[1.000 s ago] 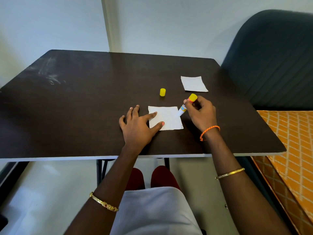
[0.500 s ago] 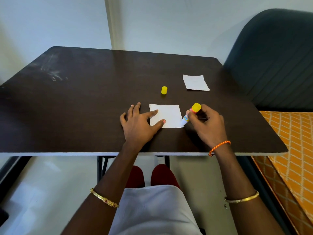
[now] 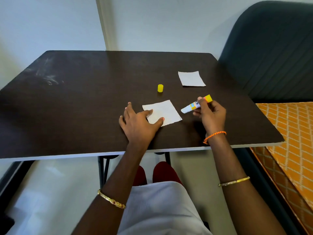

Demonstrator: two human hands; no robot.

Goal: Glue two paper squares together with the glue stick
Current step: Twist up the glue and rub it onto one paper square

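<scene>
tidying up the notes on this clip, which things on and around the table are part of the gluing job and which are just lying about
Part of the job:
- glue stick, held in the right hand
- near paper square, pinned by the left hand
- far paper square
- yellow cap, off the stick

Just lying about:
- dark chair
- orange patterned cloth

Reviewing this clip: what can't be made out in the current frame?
- Head view: glue on the near paper square; too faint to tell.
- Glue stick label; partly under the right hand fingers, too small.
- Near square's left corner; under the left hand.
</scene>
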